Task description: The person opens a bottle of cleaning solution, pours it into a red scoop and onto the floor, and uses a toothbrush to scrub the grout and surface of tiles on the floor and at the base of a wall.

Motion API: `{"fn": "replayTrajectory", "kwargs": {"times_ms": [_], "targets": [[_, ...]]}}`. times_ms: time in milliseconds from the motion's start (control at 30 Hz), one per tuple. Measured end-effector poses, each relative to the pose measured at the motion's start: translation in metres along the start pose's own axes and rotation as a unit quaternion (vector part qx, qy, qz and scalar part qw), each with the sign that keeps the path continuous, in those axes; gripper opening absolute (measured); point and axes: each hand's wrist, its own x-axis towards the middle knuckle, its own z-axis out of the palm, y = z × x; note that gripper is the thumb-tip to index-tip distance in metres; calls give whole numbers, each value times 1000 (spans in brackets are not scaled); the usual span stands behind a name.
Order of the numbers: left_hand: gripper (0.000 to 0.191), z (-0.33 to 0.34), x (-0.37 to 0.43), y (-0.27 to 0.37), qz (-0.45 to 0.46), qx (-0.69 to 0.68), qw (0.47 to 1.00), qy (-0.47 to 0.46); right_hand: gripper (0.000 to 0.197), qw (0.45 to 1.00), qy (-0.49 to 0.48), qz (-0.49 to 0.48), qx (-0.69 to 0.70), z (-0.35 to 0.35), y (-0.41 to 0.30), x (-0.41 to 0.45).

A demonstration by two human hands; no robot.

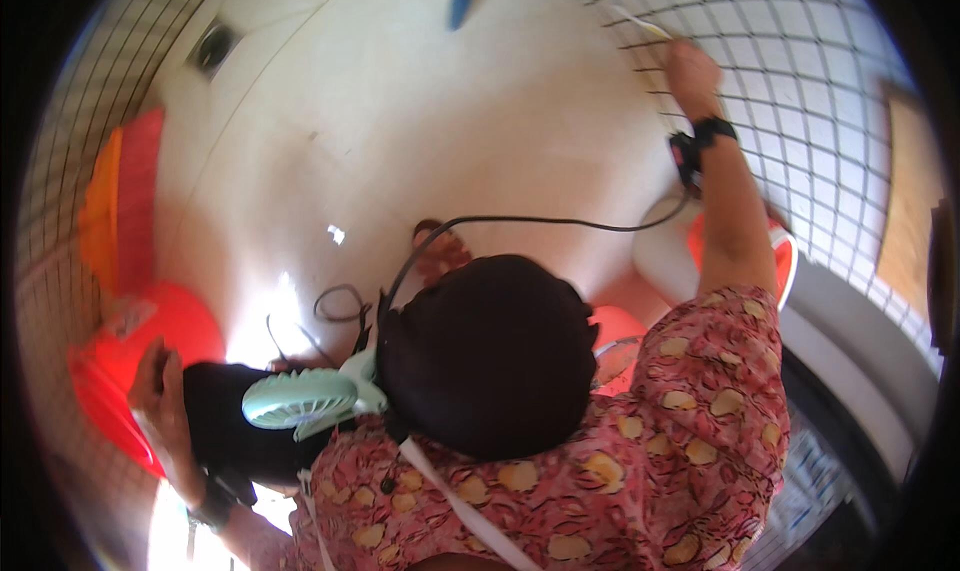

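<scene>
At the upper right, my right hand (691, 76) is closed around a thin white and yellow stick-like tool (643, 23), beside the white tiled wall (795, 113). Motion blur hides the tool's exact kind. My left hand (161, 406) is at the lower left, in front of a red plastic tub (180, 320), its thumb and fingers apart with nothing seen between them. Both wrists wear black straps, and a black device (684, 158) with a cable (540, 219) sits at the right one. A mint-green portable fan (304, 398) hangs near the neck.
Pale floor (450, 121) spreads ahead, with a drain (214, 48) at upper left and a blue-ended tool (460, 8) at the top. An orange and red plastic object (135, 203) stands by the left wall. Red containers (619, 320) are at the right, one with a white rim (787, 271).
</scene>
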Motion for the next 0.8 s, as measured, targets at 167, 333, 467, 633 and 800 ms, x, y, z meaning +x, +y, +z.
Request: {"fn": "replayTrajectory", "kwargs": {"times_ms": [167, 333, 467, 633, 800], "targets": [[26, -10, -11, 15, -69, 9, 997, 13, 19, 972, -222, 50, -52, 2, 27, -69], [25, -25, -20, 3, -47, 33, 998, 26, 21, 970, -225, 68, -64, 14, 22, -69], [25, -21, -21, -28, 6, 47, 999, 8, 15, 998, -45, 33, -34, -19, -11, -1], [24, 0, -17, 12, 0, 12, 998, -69, 24, 997, 55, -53, 12, 5, 56, 35], [33, 21, -61, 25, 166, 168, 939, -248, 30, 995, -94, 21, -23, 38, 46, -25]]}}
